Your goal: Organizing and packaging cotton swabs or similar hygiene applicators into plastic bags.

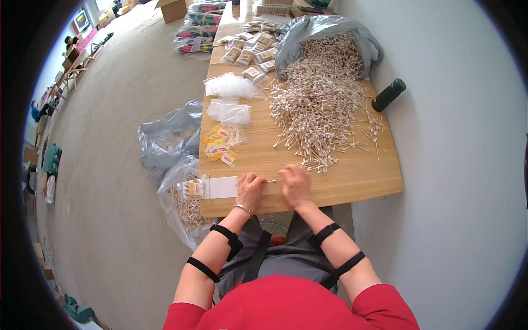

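Near the table's front edge, my left hand is closed, with a cotton swab sticking out from its fingers toward the right. Beside it, my right hand is curled with the fingers together; anything inside it is hidden. A white card or strip lies against my left hand. At the strip's left end sits a clear bag packed with cotton swabs. Beyond my right hand, a large heap of loose cotton swabs spills out of a grey plastic bag.
Yellow labels, empty clear bags and filled swab packets run along the table's left side. A dark green bottle is by the right wall. Plastic sacks sit on the floor at left.
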Available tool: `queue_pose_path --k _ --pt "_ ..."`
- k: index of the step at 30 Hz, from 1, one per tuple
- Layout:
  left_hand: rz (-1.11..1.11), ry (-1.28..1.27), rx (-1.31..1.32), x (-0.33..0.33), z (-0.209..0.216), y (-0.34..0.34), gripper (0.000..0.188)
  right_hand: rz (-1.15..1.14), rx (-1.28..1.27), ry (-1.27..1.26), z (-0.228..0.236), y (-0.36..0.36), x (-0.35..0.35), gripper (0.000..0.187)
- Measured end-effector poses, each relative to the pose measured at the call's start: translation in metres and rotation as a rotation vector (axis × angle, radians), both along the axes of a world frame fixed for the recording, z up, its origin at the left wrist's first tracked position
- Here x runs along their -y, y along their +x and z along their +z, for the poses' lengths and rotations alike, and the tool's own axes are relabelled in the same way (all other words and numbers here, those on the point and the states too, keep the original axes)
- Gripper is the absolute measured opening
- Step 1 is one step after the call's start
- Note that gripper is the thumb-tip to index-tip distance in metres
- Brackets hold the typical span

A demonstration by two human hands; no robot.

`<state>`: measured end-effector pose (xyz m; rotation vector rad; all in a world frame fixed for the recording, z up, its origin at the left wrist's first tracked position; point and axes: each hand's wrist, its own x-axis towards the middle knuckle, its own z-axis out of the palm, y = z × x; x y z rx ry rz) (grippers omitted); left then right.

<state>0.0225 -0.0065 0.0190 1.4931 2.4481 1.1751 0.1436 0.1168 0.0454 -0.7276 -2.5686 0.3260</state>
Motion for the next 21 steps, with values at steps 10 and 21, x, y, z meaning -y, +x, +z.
queue_pose_path --k 10,21 --pt "-0.091 -0.036 -0.1 -0.001 0.016 0.002 0.004 -0.369 -0.003 -0.13 -0.007 0.02 -0.036 0.037" --pt "-0.079 0.008 -0.111 0.0 0.015 0.003 0.005 0.137 -0.062 -0.151 -0.006 -0.022 -0.022 0.031"
